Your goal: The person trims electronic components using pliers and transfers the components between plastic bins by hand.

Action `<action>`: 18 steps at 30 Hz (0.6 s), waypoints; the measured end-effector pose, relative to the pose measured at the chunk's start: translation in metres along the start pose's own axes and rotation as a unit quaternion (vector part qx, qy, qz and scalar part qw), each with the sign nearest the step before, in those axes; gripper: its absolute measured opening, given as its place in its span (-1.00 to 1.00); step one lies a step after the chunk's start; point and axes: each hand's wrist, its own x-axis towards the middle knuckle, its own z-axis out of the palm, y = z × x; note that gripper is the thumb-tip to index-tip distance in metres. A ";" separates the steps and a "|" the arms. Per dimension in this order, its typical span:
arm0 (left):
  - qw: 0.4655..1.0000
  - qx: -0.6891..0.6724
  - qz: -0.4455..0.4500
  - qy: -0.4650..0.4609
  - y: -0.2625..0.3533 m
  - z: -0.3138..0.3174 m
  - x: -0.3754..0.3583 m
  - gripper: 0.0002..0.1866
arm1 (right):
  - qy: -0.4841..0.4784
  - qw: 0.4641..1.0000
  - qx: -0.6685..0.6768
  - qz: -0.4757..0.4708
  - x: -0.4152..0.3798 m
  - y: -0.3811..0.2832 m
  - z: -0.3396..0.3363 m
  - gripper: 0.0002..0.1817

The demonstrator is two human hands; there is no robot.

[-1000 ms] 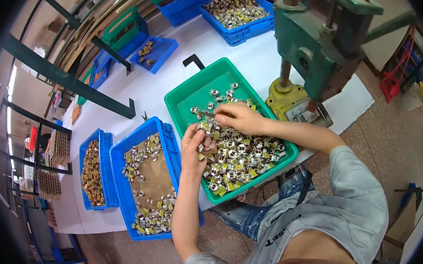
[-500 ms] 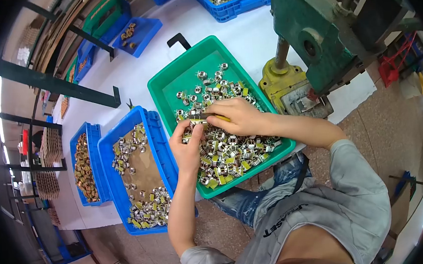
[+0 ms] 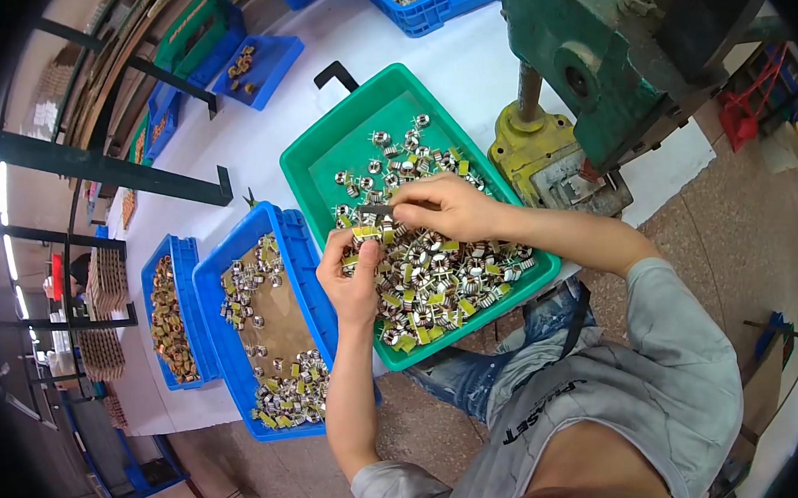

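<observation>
My left hand pinches a small wire-wound coil with a yellow piece on it, thumb and fingertips at its sides. Closed around a slim tool with a flat, dark metal blade, my right hand is just above and to the right of the coil. The tool's handle is mostly hidden in the fingers. Both hands are over a green tray that holds many similar coils, some showing yellow pieces.
Left of the tray stand a blue crate of coils and a narrower blue crate of copper-coloured parts. A green press on a yellow base is close by on the right. Another blue crate of coils sits behind.
The right hand has drawn the tool's blade slightly up and away from the coil. In the left hand, the coil now shows more of its yellow side. The head view has shifted slightly.
</observation>
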 end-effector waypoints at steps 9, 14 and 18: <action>0.997 0.070 -0.014 0.021 0.001 0.003 -0.004 -0.87 | 0.047 0.987 -0.102 -0.111 -0.008 0.016 0.009 -0.82; 0.992 -0.059 -0.101 0.055 0.009 0.017 -0.005 -0.88 | 0.134 0.916 -0.298 -0.231 -0.007 0.005 0.004 -0.83; 0.993 -0.027 -0.091 0.071 0.010 0.021 0.005 -0.84 | 0.153 0.926 -0.268 -0.217 0.000 0.011 -0.002 -0.83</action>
